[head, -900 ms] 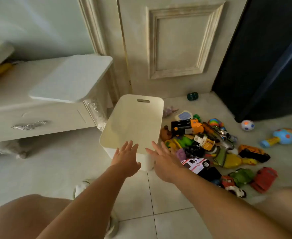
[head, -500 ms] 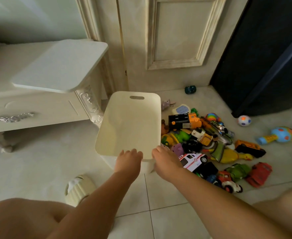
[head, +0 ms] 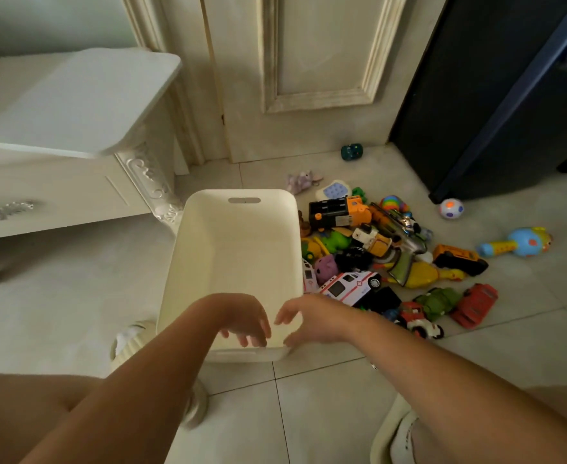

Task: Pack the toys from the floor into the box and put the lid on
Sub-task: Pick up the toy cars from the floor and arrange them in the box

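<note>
An empty cream box (head: 188,262) with a handle slot stands open on the tiled floor. My left hand (head: 245,318) hangs over its near rim with the fingers drooping and apart, holding nothing. My right hand (head: 313,318) hovers beside it over the near right corner, fingers spread, thumb close to the rim. Right of the box lies a pile of toys, among them a white ambulance (head: 349,286), an orange and black truck (head: 339,212), a yellow duck (head: 422,276) and a red car (head: 474,304). A flat white panel (head: 74,98), likely the lid, rests on the cabinet at the left.
Stray toys lie apart: a spotted ball (head: 451,208), a blue rattle (head: 519,242), a dark green toy (head: 351,151) by the door, a purple plush (head: 300,180). A white carved cabinet (head: 74,192) stands left, dark furniture (head: 496,95) right. My knees and cream slippers (head: 128,339) frame the bottom.
My hands reached forward to the box's near rim, then the fingers loosened and now droop over it. The view has tilted down and the box sits nearer to me.
</note>
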Motion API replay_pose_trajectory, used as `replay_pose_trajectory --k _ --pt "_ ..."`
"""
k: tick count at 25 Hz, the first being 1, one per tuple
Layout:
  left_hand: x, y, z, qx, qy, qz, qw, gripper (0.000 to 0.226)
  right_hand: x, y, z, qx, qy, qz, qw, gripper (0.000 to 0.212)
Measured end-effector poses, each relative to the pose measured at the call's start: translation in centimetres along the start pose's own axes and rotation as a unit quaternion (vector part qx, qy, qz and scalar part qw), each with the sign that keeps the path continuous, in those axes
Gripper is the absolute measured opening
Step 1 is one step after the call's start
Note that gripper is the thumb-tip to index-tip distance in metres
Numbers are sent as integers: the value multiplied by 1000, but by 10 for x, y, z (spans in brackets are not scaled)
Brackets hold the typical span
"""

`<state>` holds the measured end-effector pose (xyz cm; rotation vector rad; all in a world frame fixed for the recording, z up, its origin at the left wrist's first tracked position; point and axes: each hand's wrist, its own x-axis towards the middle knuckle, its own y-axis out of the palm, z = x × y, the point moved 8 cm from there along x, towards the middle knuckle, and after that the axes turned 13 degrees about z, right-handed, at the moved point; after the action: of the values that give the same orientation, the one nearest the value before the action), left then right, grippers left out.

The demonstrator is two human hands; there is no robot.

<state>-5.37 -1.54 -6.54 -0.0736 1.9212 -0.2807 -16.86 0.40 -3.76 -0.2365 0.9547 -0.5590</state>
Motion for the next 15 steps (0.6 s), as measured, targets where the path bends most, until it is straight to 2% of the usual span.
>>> replay_pose_trajectory --k 1,2,3,4,5,7,9,11,13,15 --pt "0 -14 -2 -45 23 -54 997 27 0 -21 -19 118 -1 -42 992 26" --pt "-2 -32 -3 -89 45 -142 985 25 -5 -47 -45 180 16 -119 976 21" --pt "-8 -49 -6 -128 63 -235 962 25 -10 -69 -79 181 60 -194 962 17" --pt "-15 -61 -11 -155 81 -306 936 25 -13 -82 -113 150 116 -236 953 17" --pt "-19 -69 -21 -168 105 -349 916 26 -12 -85 -142 117 164 -240 949 24" --pt "-18 -76 -49 -174 159 -363 902 27 5 -69 -181 30 228 -181 956 52" --pt "-9 -80 -74 -186 199 -345 898 29 31 -53 -187 -102 228 -142 958 74" --pt "1 -83 -88 -193 219 -340 894 30 56 -47 -173 -241 184 -139 943 78" --pt "12 -87 -93 -196 225 -348 889 31 77 -40 -167 -360 161 -95 914 78" --pt "18 -91 -90 -209 218 -357 884 35 91 -33 -174 -412 166 -61 894 79"
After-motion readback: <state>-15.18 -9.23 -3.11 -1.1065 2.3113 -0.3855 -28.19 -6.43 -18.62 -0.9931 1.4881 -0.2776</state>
